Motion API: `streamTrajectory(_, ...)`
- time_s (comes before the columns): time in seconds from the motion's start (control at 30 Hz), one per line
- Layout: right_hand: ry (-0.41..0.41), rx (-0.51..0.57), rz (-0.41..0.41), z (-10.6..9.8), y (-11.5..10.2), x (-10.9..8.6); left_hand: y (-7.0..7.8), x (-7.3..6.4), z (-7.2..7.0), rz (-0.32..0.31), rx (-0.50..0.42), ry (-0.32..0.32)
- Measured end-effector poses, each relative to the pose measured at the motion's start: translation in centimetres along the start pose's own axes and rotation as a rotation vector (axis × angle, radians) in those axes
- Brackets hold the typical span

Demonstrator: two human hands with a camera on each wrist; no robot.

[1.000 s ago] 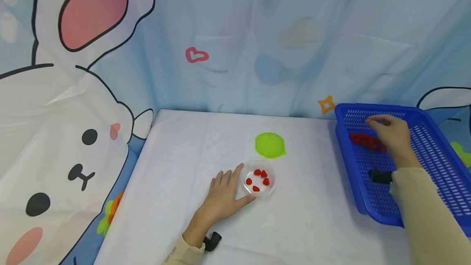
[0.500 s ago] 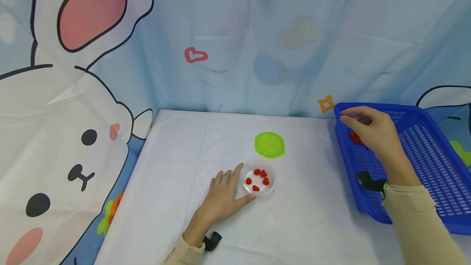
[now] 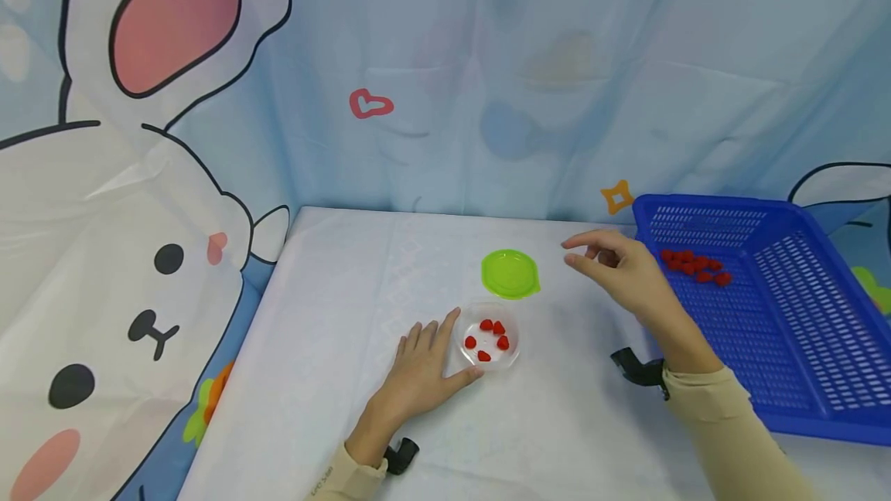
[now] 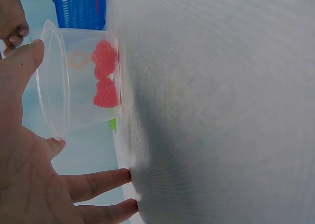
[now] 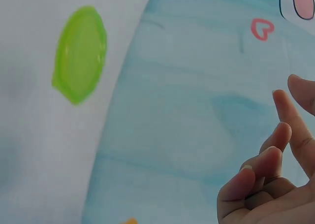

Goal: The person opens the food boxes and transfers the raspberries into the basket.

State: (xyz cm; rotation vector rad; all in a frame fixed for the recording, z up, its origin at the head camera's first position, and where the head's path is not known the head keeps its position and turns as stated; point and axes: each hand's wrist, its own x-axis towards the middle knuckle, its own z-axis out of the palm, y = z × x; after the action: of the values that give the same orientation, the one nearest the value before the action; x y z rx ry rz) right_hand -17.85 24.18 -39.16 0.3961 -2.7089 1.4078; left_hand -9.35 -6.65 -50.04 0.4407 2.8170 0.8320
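My left hand point(image 3: 421, 381) rests at the left side of a clear plastic cup point(image 3: 517, 354), its fingers spread and fairly straight. In the left wrist view, thumb and index fingertip lie at the rim of that cup point(image 4: 54, 86), and two other fingertips touch the table. Several red raspberries point(image 4: 105, 93) lie on the cup's bottom. My right hand point(image 3: 623, 269) is over the table between the green lid point(image 3: 510, 274) and the blue basket. Its thumb and index finger are apart with nothing visible between them, as the right wrist view of the hand point(image 5: 275, 179) shows; the other fingers curl loosely.
A blue plastic basket point(image 3: 786, 346) stands at the right with several raspberries point(image 3: 689, 263) at its far left. A white cloth point(image 3: 362, 292) covers the table. Behind it hangs a light blue printed curtain point(image 3: 445, 145).
My right hand has moved left out of the basket, over its left rim, to above the table. My left hand, the cup and the lid have stayed in place.
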Motion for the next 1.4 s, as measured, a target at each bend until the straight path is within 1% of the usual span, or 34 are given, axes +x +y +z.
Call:
streamTrajectory(0.07, -0.021, 0.022, -0.027, 1.3, 0.2, 0.1, 0.0, 0.0, 0.0, 0.000, -0.001, 0.000)
streamTrajectory(0.2, -0.074, 0.069, -0.024, 3.7, 0.7, 0.1, 0.1, 0.1, 0.0, -0.005, 0.001, -0.007)
streamTrajectory(0.4, -0.167, 0.095, -0.041, 7.1, 1.9, 0.3, 0.2, 0.1, 0.0, -0.014, 0.005, -0.017)
streamTrajectory(0.5, -0.221, 0.113, -0.027, 8.6, 2.5, 0.2, 0.2, 0.1, 0.0, -0.009, 0.011, -0.013)
streamTrajectory(0.6, -0.275, 0.131, -0.006, 9.8, 2.9, -0.1, 0.2, 0.2, -0.1, -0.004, 0.017, -0.008)
streamTrajectory(0.7, -0.310, 0.150, 0.006, 10.9, 3.1, -0.3, 0.2, 0.2, -0.1, 0.003, 0.022, -0.007)
streamTrajectory(0.87, -0.334, 0.177, 0.045, 12.3, 3.5, -0.4, 0.2, 0.1, -0.1, 0.007, 0.023, -0.010)
streamTrajectory(0.97, -0.344, 0.176, 0.053, 13.0, 3.8, -0.5, 0.1, 0.1, -0.1, 0.004, 0.022, -0.007)
streamTrajectory(1.07, -0.359, 0.145, 0.033, 13.6, 4.0, -0.5, 0.1, 0.1, 0.0, 0.001, 0.023, -0.007)
streamTrajectory(1.2, -0.368, 0.075, -0.005, 14.1, 4.0, -0.6, 0.1, 0.0, 0.0, -0.004, 0.018, -0.014)
streamTrajectory(1.4, -0.329, -0.141, -0.081, 14.5, 3.2, -0.6, 0.1, 0.0, -0.1, -0.001, 0.027, -0.012)
